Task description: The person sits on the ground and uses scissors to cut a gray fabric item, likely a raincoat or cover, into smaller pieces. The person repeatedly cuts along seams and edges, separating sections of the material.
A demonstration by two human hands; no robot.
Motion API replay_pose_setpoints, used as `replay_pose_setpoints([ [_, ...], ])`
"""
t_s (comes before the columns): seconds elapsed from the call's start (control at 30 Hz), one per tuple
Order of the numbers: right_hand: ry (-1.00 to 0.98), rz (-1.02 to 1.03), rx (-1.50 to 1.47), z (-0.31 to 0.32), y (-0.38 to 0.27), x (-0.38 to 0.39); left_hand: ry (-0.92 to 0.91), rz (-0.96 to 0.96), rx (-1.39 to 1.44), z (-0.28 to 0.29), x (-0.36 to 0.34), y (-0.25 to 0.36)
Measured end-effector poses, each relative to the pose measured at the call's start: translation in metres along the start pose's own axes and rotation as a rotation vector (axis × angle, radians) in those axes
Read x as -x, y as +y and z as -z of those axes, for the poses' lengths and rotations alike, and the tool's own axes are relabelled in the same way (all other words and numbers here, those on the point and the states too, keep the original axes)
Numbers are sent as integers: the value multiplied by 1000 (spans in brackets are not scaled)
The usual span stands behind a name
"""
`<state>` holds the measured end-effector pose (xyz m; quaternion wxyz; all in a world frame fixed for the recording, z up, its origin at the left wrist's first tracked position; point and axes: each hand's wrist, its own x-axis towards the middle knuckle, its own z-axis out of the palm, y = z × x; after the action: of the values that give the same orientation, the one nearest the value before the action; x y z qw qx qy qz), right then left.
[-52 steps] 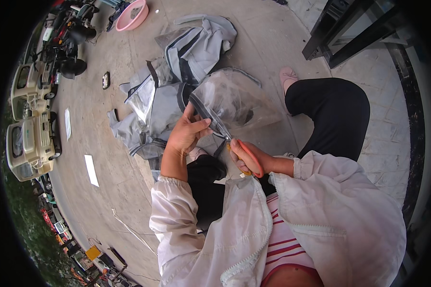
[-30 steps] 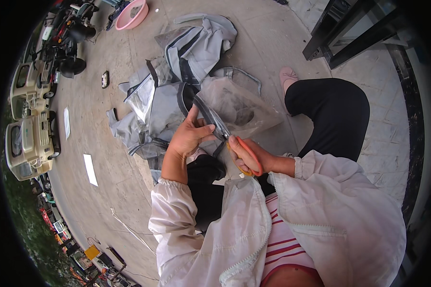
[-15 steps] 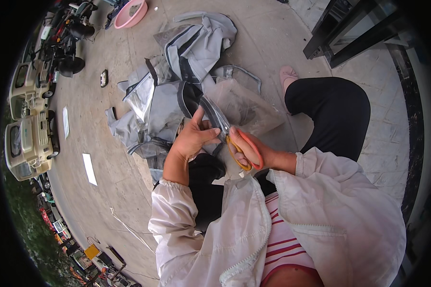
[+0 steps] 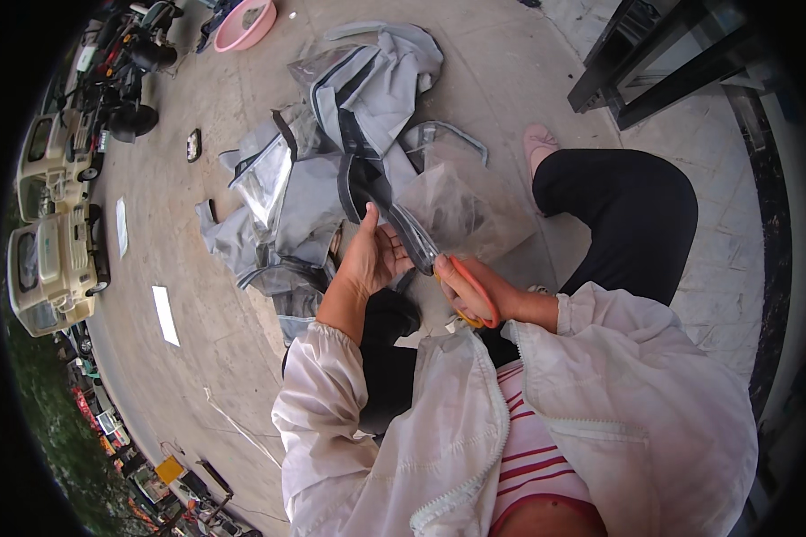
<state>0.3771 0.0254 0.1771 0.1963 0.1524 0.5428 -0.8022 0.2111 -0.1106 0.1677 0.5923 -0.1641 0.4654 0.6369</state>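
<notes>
My right hand (image 4: 481,291) is closed round scissors with orange and yellow handles (image 4: 485,294). Its fingertips meet the lower end of a dark grey strip (image 4: 409,234) with a pale shiny band, and the blades cannot be made out there. My left hand (image 4: 376,255) lies along the strip's left side, thumb pointing up and fingers loosely stretched against it. The strip runs up to a heap of grey fabric (image 4: 318,192) with dark edging and clear plastic panels. Beside the strip, a sheet of cloudy clear plastic (image 4: 470,206) spreads on the ground.
A pink basin (image 4: 244,25) stands at the far left. On the concrete lie a dark phone-like object (image 4: 194,145) and white flat pieces (image 4: 166,316). Parked vehicles (image 4: 58,259) line the left side. A black metal frame (image 4: 663,67) stands at the far right.
My left hand has loosened from a pinch, its fingers now straighter beside the strip. My right hand with the scissors has shifted slightly right and down, and the strip's lower end with it.
</notes>
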Motion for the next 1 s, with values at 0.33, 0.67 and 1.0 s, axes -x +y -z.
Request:
replay_pose_setpoints([
  [0.33, 48, -21, 167, 0, 9, 8, 234, -202, -7, 7, -34, -1],
  [0.67, 160, 210, 271, 3, 3, 5, 245, -876, -452, -25, 5, 8],
  [1.0, 44, 214, 285, 8, -13, 1, 296, -878, -717, -8, 19, 10],
])
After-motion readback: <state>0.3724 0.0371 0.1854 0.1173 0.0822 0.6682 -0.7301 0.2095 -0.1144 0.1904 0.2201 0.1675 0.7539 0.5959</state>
